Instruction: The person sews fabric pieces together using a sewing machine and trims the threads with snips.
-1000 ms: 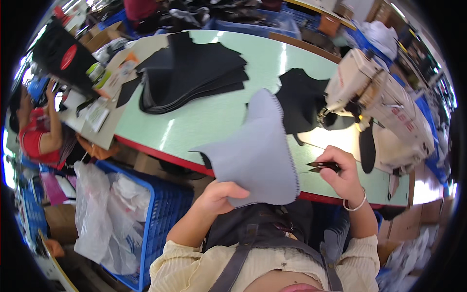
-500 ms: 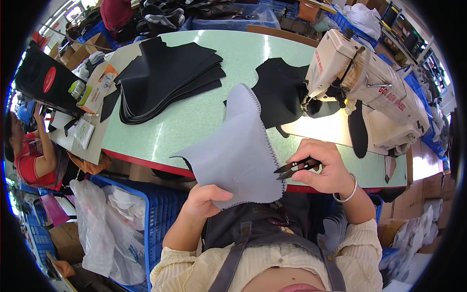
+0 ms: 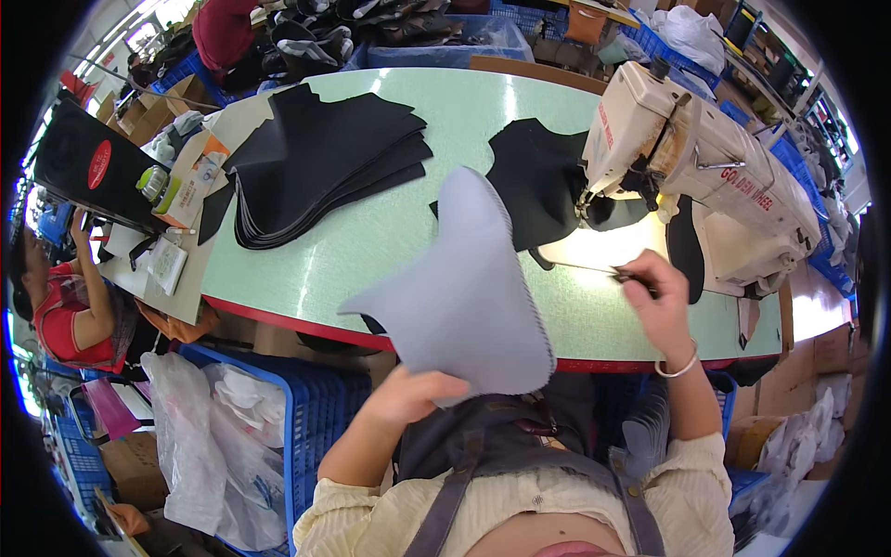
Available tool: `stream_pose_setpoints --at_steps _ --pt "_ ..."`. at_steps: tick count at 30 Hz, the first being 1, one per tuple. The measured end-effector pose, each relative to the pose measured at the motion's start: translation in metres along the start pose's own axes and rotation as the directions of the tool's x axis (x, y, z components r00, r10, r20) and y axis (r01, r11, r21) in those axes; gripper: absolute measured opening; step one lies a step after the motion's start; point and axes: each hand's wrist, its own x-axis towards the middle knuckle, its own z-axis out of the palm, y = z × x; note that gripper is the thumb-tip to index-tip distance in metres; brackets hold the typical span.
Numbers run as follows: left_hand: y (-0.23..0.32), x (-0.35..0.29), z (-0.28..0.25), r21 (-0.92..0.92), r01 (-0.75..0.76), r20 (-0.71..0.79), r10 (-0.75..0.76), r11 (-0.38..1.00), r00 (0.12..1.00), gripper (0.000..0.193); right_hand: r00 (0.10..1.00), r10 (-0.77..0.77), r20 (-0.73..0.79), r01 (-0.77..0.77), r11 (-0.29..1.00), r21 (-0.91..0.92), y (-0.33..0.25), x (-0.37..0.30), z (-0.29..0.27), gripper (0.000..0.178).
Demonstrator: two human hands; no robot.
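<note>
My left hand (image 3: 413, 395) grips the lower left part of a light grey sheet piece (image 3: 473, 288), a curved cut panel with stitching along its right edge. The panel is held up over the front edge of the table, its narrow end pointing away from me. My right hand (image 3: 657, 295) is closed around small black thread snips (image 3: 639, 281), mostly covered by the fingers, in front of the sewing machine (image 3: 691, 148). It is apart from the panel. A black piece (image 3: 538, 172) lies beside and partly under the machine's needle area.
On the green table (image 3: 455, 111) a fanned stack of black pieces (image 3: 320, 153) lies at the left. A narrow black piece (image 3: 685, 251) rests by the machine. Below the front edge stands a blue crate (image 3: 320, 418) with plastic bags (image 3: 200, 436). Another person (image 3: 79, 316) sits at far left.
My right hand with the snips has moved away from the panel's edge, up and right toward the machine. The panel has shifted slightly right and tilted, still in my left hand.
</note>
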Motion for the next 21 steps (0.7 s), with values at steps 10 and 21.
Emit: stream_pose_setpoints --at_steps 10,21 --pt "-0.025 0.021 0.004 0.629 0.082 0.251 -0.302 0.773 0.92 0.034 0.902 0.049 -0.428 -0.422 0.295 -0.857 0.108 -0.092 -0.198 0.032" --pt "-0.058 0.045 0.001 0.813 -0.273 0.422 -0.197 0.514 0.885 0.039 0.985 -0.012 0.171 0.029 0.995 -0.092 -0.024 -0.065 0.034 0.055"
